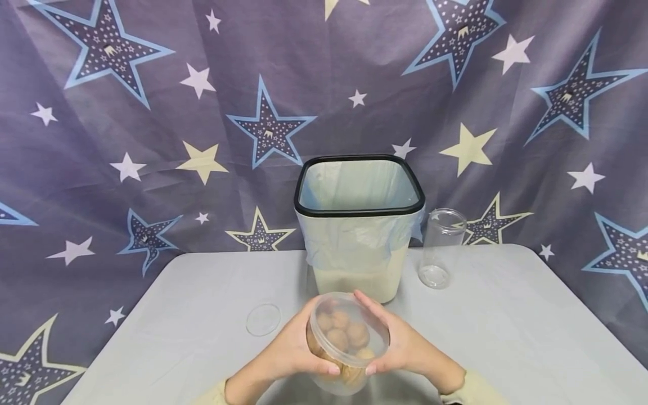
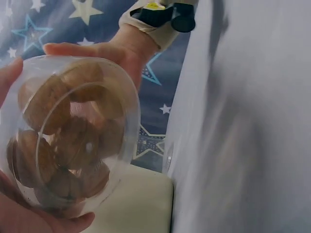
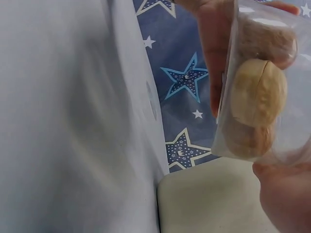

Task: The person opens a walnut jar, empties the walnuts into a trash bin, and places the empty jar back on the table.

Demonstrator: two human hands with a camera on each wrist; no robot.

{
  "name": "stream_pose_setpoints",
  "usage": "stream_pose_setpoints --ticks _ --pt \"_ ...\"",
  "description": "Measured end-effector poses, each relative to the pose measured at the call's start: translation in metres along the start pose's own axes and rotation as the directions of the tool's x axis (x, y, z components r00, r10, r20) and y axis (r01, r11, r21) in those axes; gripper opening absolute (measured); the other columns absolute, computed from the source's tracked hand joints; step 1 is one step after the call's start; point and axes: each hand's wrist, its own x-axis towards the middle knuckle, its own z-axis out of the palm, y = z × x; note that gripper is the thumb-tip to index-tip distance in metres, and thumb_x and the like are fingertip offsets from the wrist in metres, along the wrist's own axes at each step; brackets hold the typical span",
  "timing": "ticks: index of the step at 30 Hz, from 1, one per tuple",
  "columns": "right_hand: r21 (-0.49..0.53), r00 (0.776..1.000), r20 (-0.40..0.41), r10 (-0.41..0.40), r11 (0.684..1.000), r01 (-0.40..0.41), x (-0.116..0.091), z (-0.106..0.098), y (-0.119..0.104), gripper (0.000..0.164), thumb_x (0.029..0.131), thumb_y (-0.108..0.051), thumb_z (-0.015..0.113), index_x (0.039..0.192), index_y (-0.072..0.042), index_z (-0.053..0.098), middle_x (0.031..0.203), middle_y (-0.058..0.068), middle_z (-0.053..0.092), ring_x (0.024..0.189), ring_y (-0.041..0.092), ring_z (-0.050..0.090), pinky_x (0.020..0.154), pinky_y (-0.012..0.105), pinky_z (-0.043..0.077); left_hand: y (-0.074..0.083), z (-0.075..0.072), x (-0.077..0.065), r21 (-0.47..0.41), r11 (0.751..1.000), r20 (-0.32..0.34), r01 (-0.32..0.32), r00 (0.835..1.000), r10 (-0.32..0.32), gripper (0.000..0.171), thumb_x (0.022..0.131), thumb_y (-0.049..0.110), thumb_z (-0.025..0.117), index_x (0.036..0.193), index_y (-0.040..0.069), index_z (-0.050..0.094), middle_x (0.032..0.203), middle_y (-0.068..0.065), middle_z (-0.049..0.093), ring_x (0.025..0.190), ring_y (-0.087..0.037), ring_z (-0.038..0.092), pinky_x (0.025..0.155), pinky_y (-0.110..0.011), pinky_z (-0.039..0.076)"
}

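Both hands grip a clear plastic jar (image 1: 346, 337) with several walnuts (image 1: 338, 339) inside, held low over the near part of the table. My left hand (image 1: 298, 346) wraps its left side and my right hand (image 1: 400, 340) its right side, thumbs on the near face. The jar's round rim faces up toward the head camera. Through the jar's clear base, the left wrist view shows walnuts (image 2: 77, 141) crowded together. A pale walnut (image 3: 259, 92) lies against the wall in the right wrist view.
A cream bin (image 1: 359, 284) with a black rim and bluish liner stands just beyond the hands. To its right is a tall clear container (image 1: 440, 247). A round clear lid (image 1: 263, 319) lies flat on the grey-white table (image 1: 202, 304), left of the jar. Behind hangs a star-patterned cloth (image 1: 329, 73).
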Motion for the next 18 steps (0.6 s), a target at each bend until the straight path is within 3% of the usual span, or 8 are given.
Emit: stream_pose_setpoints --ticks 5,10,14,18 --pt "0.016 1.000 -0.002 0.014 1.000 -0.014 0.000 -0.005 -0.002 0.104 0.073 -0.033 0.081 0.146 0.008 0.018 0.145 0.036 0.025 0.135 0.007 0.032 0.108 0.016 0.024 -0.004 0.002 0.005 -0.060 0.997 0.004 -0.047 0.999 0.047 0.096 0.060 0.003 0.082 0.141 0.002 0.030 0.129 -0.025 0.047 0.115 -0.034 0.051 0.101 -0.033 0.041" --pt "0.069 0.999 0.037 -0.023 0.997 0.020 -0.003 -0.010 0.000 0.100 0.073 -0.028 0.081 0.145 0.008 0.021 0.147 0.025 0.031 0.134 0.013 0.036 0.108 0.018 0.025 -0.008 0.005 0.007 -0.168 0.983 0.067 -0.076 0.994 0.088 0.091 0.065 0.007 0.081 0.139 -0.004 0.030 0.125 -0.033 0.046 0.114 -0.034 0.052 0.102 -0.032 0.041" --pt "0.148 0.990 0.101 -0.095 0.986 0.079 -0.003 -0.011 0.003 0.100 0.076 -0.030 0.078 0.146 0.009 0.017 0.151 0.018 0.028 0.136 0.019 0.033 0.111 0.022 0.023 -0.009 0.005 0.008 -0.227 0.969 0.133 -0.093 0.983 0.126 0.091 0.070 0.014 0.081 0.139 -0.007 0.027 0.124 -0.039 0.043 0.115 -0.032 0.052 0.102 -0.033 0.041" --pt "0.181 0.968 0.158 -0.194 0.970 0.164 0.001 -0.013 0.004 0.102 0.080 -0.034 0.074 0.145 0.013 0.011 0.152 0.021 0.023 0.140 0.024 0.027 0.113 0.025 0.020 -0.008 0.002 0.010 -0.216 0.973 0.171 -0.087 0.977 0.125 0.091 0.071 0.022 0.081 0.140 -0.006 0.028 0.122 -0.039 0.045 0.114 -0.028 0.053 0.102 -0.032 0.039"
